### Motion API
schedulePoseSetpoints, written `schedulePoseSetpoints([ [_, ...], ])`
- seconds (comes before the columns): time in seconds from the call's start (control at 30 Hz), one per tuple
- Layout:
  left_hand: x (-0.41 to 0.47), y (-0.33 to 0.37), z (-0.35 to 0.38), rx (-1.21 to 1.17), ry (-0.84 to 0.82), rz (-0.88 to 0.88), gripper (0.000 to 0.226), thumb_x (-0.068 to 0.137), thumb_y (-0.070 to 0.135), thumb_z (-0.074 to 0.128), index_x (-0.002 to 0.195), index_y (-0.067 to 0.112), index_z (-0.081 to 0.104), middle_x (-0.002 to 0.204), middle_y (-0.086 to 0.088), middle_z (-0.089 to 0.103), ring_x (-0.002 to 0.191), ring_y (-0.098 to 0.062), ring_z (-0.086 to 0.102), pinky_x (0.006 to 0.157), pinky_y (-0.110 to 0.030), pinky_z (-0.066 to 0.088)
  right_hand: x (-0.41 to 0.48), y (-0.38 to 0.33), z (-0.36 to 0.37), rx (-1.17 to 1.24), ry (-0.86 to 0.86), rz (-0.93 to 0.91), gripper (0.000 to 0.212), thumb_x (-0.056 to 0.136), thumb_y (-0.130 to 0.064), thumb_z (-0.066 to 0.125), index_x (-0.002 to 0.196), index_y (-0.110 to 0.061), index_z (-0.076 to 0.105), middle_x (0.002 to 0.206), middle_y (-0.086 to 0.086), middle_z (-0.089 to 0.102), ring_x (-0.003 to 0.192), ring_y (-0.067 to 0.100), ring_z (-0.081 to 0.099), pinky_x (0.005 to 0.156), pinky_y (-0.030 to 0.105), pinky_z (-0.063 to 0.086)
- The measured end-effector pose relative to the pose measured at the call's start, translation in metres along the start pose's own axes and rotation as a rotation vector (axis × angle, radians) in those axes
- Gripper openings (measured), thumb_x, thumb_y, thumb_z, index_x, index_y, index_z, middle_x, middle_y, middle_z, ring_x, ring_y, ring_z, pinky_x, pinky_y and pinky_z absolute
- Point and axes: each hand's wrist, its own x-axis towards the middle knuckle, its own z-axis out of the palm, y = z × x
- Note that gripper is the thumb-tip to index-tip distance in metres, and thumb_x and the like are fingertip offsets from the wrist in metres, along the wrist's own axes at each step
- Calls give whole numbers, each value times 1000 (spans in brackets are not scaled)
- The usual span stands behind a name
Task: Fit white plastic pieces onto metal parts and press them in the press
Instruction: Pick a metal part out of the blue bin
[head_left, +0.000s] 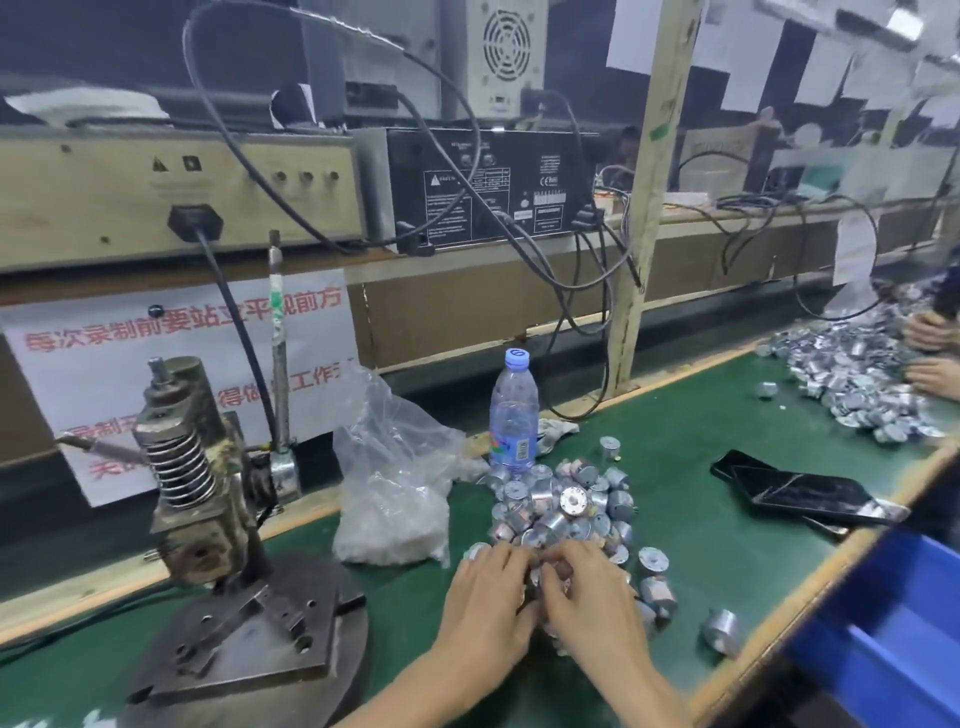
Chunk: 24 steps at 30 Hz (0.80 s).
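A heap of small round metal parts (561, 504) lies on the green bench mat (685, 499). My left hand (485, 603) and my right hand (592, 597) meet at the near edge of that heap, fingers curled around a metal part (535, 574) held between them; their fingers hide most of it. A clear plastic bag of white plastic pieces (395, 525) sits left of the heap. The hand press (197, 499), with a coil spring and a round steel base, stands at the left, apart from both hands.
A water bottle (513, 410) stands behind the heap. Two dark phones (800, 493) lie to the right. A blue bin (893, 634) sits at the right edge. Another person's hands (932, 353) work at a second heap of metal parts (852, 379) far right. Cables hang along the back.
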Motion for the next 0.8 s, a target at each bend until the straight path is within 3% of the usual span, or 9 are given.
schedulePoseSetpoints([
  [0.1, -16, -8, -19, -25, 43, 13, 32, 89, 34, 47, 121, 27, 48, 119, 12, 49, 111, -9, 43, 91, -20, 28, -2, -18, 3, 106, -39, -48, 10, 89, -20, 54, 89, -25, 63, 82, -9, 61, 76, 9, 55, 72, 31, 45],
  [0.23, -47, -28, -48, -13, 90, -24, 33, 88, 28, 48, 120, 31, 47, 116, 16, 49, 109, -4, 41, 88, -15, 24, -9, -52, 14, 241, -140, -161, 20, 86, -16, 57, 78, -34, 58, 58, -21, 59, 54, 0, 50, 57, 24, 39],
  [0.33, -72, -42, -74, -4, 129, -93, 29, 87, 27, 48, 115, 34, 49, 101, 23, 46, 102, -1, 42, 81, -16, 21, -16, -79, 27, 341, -253, -206, 16, 86, -16, 56, 79, -29, 62, 63, -11, 65, 53, 3, 51, 58, 28, 43],
  [0.43, -100, -55, -102, 10, 153, -156, 18, 86, 24, 50, 102, 31, 52, 83, 22, 39, 87, -2, 42, 75, -18, 23, -26, -111, 41, 384, -343, -309, 16, 85, -17, 55, 77, -31, 61, 62, -14, 63, 53, 2, 51, 55, 18, 39],
  [0.57, -144, -73, -144, -65, 177, -271, 12, 81, 20, 54, 84, 32, 54, 83, 17, 54, 82, -5, 51, 78, -23, 41, -46, -157, 56, 416, -458, -458, 18, 83, -22, 54, 77, -39, 58, 71, -22, 62, 56, 2, 53, 52, 10, 35],
  [0.73, -205, -96, -199, 6, 227, -369, 17, 81, 18, 63, 79, 34, 58, 76, 21, 57, 78, 4, 49, 76, -13, 37, -71, -218, 81, 468, -630, -693, 15, 88, -21, 53, 96, -32, 59, 69, -21, 55, 63, -3, 50, 58, 9, 34],
  [0.8, -229, -103, -220, 30, 274, -444, 20, 80, 13, 67, 81, 32, 62, 76, 19, 60, 80, 2, 52, 76, -17, 40, -80, -245, 93, 464, -668, -765, 17, 90, -23, 52, 104, -27, 59, 73, -19, 51, 63, -4, 47, 60, 11, 33],
])
